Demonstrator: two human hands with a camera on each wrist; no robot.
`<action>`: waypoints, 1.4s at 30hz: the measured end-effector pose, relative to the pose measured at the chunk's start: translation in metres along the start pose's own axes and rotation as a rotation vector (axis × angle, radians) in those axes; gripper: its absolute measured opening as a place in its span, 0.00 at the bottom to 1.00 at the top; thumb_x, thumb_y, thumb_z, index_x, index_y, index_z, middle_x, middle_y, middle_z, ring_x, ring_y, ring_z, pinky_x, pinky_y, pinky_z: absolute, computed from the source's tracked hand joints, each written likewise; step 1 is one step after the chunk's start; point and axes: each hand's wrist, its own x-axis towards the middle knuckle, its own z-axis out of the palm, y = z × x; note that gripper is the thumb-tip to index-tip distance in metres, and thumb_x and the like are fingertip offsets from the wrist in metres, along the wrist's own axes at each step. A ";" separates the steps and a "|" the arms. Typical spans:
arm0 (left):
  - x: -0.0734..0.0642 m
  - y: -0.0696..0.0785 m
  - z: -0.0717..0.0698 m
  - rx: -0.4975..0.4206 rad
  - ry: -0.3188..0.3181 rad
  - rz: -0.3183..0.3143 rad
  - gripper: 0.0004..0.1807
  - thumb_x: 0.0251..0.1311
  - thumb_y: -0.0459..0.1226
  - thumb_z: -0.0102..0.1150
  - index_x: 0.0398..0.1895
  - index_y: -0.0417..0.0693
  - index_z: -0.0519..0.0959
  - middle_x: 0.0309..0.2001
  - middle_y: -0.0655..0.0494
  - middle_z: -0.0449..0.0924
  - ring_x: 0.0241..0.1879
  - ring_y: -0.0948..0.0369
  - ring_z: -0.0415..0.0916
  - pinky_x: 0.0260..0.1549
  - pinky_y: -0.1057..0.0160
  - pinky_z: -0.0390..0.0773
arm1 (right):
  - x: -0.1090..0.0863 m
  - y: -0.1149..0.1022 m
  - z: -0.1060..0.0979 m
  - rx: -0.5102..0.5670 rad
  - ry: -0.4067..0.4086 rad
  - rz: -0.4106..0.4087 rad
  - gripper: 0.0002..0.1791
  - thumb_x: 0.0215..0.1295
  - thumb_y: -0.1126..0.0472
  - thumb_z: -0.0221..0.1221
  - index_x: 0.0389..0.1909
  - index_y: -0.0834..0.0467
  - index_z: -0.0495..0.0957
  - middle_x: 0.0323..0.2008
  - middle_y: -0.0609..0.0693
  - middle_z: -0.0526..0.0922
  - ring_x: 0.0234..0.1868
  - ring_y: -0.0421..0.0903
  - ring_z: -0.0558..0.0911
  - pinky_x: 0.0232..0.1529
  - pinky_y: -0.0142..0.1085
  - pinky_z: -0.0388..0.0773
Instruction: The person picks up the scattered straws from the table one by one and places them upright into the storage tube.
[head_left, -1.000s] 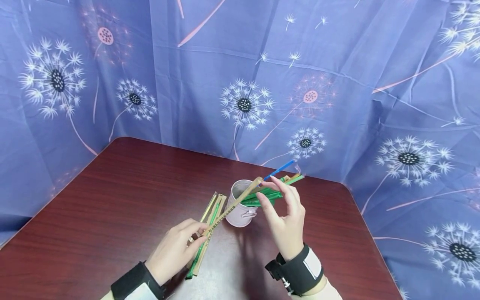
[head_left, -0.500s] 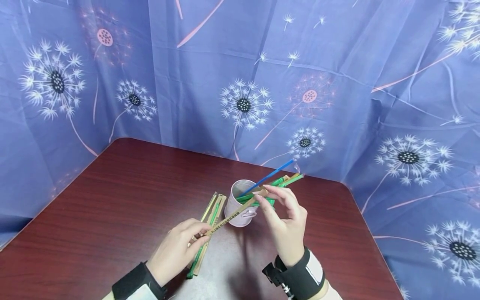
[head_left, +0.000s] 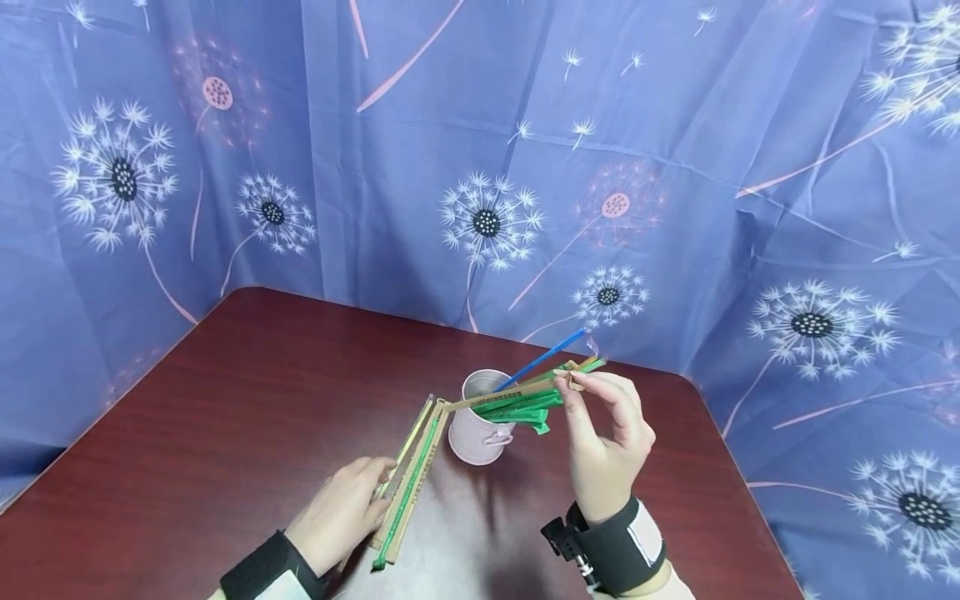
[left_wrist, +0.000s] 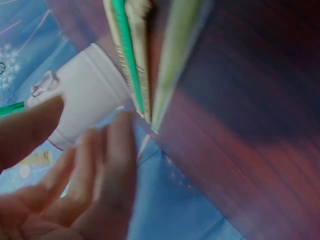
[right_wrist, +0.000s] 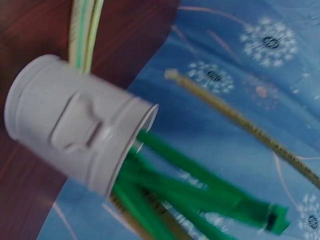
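My right hand (head_left: 607, 437) pinches one end of a long brown paper-wrapped straw (head_left: 498, 396), also seen in the right wrist view (right_wrist: 240, 120). Its free end points left across the mouth of a pale pink metal bucket (head_left: 472, 440). Green-wrapped straws (right_wrist: 200, 192) and a blue straw (head_left: 543, 358) stick out of that bucket, leaning right. My left hand (head_left: 341, 508) rests low by a small row of straws on the table: brown ones, a green one (head_left: 408, 492) and a yellow one (head_left: 415, 433). In the left wrist view its fingers (left_wrist: 117, 165) are loosely spread, holding nothing.
A dark red-brown wooden table (head_left: 300, 367) carries everything. Blue cloth (head_left: 390, 208) with a dandelion print hangs behind it and along both sides. The bucket's small handle (head_left: 497, 439) faces the front right.
My left hand has let go of the brown wrapped straw and moved slightly down and left. My right hand has drawn the straw rightward, swinging it flatter over the bucket.
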 end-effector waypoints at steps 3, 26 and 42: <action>-0.001 -0.006 0.001 0.055 -0.096 -0.049 0.18 0.47 0.29 0.71 0.44 0.36 0.84 0.38 0.45 0.84 0.38 0.49 0.82 0.41 0.47 0.82 | -0.001 0.007 -0.002 -0.070 0.011 -0.022 0.10 0.44 0.83 0.67 0.30 0.74 0.84 0.29 0.62 0.84 0.40 0.46 0.82 0.45 0.33 0.76; -0.005 -0.018 0.011 0.102 -0.207 -0.106 0.16 0.38 0.16 0.60 0.34 0.33 0.82 0.25 0.48 0.75 0.26 0.54 0.75 0.27 0.50 0.81 | 0.008 0.022 -0.012 -0.210 0.095 -0.005 0.07 0.51 0.78 0.67 0.34 0.74 0.85 0.30 0.65 0.83 0.42 0.37 0.81 0.46 0.31 0.75; -0.002 -0.021 0.011 0.101 -0.238 -0.126 0.17 0.31 0.23 0.68 0.32 0.34 0.80 0.26 0.48 0.77 0.28 0.53 0.74 0.31 0.46 0.79 | -0.020 0.044 -0.003 -0.446 -0.297 0.030 0.07 0.49 0.72 0.71 0.32 0.64 0.90 0.25 0.54 0.84 0.42 0.54 0.77 0.45 0.50 0.69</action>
